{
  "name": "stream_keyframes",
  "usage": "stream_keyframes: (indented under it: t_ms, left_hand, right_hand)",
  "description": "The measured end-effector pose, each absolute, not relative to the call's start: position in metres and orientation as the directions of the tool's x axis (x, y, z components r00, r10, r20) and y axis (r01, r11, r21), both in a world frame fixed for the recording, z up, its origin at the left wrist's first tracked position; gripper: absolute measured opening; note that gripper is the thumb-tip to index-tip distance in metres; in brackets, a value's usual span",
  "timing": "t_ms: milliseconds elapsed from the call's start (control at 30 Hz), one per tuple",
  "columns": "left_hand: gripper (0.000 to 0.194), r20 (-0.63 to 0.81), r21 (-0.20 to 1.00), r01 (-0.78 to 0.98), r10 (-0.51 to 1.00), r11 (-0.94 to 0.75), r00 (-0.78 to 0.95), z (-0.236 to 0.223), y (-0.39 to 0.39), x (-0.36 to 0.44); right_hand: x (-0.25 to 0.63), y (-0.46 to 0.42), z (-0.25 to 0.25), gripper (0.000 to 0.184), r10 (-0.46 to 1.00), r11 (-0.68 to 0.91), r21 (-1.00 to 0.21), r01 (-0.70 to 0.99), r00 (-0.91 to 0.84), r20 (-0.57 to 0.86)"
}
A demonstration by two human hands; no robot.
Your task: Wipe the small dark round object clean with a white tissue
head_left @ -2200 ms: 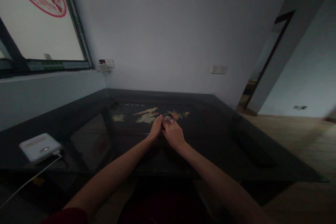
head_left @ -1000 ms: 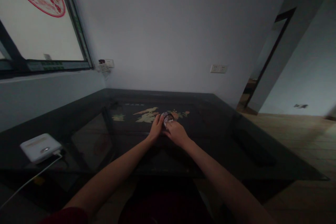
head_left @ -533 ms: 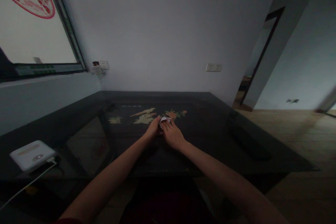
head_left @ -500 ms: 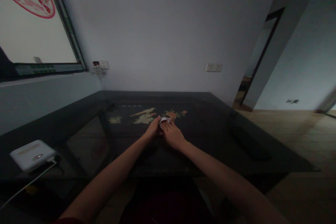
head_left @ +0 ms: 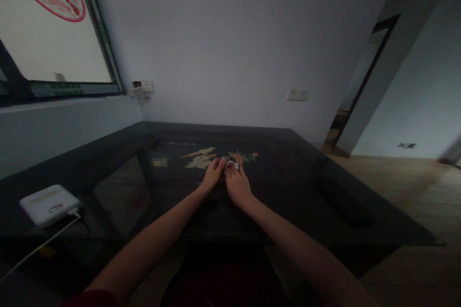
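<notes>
Both hands meet above the middle of the dark glossy table (head_left: 281,192). My left hand (head_left: 213,173) is closed on a small dark-rimmed object (head_left: 228,159), mostly covered by the fingers and too small to name. My right hand (head_left: 237,184) presses a crumpled white piece (head_left: 232,165), like tissue or cloth, against that object. Its fingers point away from me and are bent around the white piece. Beneath and beyond the hands, a bird-and-flower picture (head_left: 199,159) decorates the tabletop.
A white box-shaped device (head_left: 49,204) with a white cable (head_left: 38,252) sits at the table's left. A long dark object (head_left: 345,201) lies on the right side. Wall sockets (head_left: 297,95) are behind the table, and a window (head_left: 57,48) is at the left.
The right hand has turned slightly and shifted over the object, so the white piece now shows at its far right side. The view has moved a little.
</notes>
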State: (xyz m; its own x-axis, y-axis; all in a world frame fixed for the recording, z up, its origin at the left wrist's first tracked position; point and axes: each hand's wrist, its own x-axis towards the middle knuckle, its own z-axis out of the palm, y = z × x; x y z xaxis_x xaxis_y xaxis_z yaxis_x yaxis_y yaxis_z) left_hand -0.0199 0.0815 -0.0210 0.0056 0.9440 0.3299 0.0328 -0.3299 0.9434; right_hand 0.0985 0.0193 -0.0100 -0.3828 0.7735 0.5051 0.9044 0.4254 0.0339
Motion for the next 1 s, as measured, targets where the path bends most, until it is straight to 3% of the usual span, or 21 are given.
stream_keyframes:
  t_ms: [67,167,267,333,467,700,867,1000]
  left_hand:
    - [0.038,0.362,0.93,0.06,0.932,-0.362,0.012,-0.022,0.081,-0.021]
    - [0.034,0.396,0.917,0.053,0.918,-0.396,0.012,-0.021,0.079,-0.024]
    - [0.03,0.423,0.906,0.017,0.906,-0.423,0.002,-0.016,0.075,-0.024]
    - [0.029,0.44,0.898,-0.01,0.898,-0.44,0.024,-0.013,0.072,-0.023]
    - [0.036,0.446,0.895,-0.065,0.89,-0.442,0.092,-0.012,0.07,-0.018]
    - [0.04,0.467,0.884,-0.054,0.878,-0.464,0.105,-0.013,0.07,-0.017]
    - [0.042,0.417,0.908,-0.091,0.905,-0.41,0.086,-0.009,0.065,-0.016]
    - [0.041,0.374,0.922,-0.139,0.925,-0.362,0.068,-0.008,0.06,-0.011]
  right_hand:
    - [0.1,0.018,-0.006,0.04,0.773,0.479,-0.069,0.875,-0.383,0.506]
    - [0.103,0.02,-0.001,0.03,0.813,0.512,-0.396,0.763,-0.281,0.51]
    - [0.104,0.024,0.001,0.032,0.858,0.505,-0.743,0.439,-0.158,0.49]
    - [0.105,0.026,0.002,0.038,0.878,0.478,-0.862,0.166,-0.126,0.463]
    - [0.108,0.027,0.005,0.039,0.922,0.368,-0.917,-0.154,-0.069,0.381]
    - [0.109,0.026,0.009,0.037,0.93,0.352,-0.922,-0.16,-0.051,0.364]
    - [0.112,0.027,0.014,0.039,0.924,0.296,-0.875,-0.382,-0.117,0.364]
    - [0.117,0.033,0.013,0.032,0.936,0.272,-0.85,-0.451,-0.081,0.342]
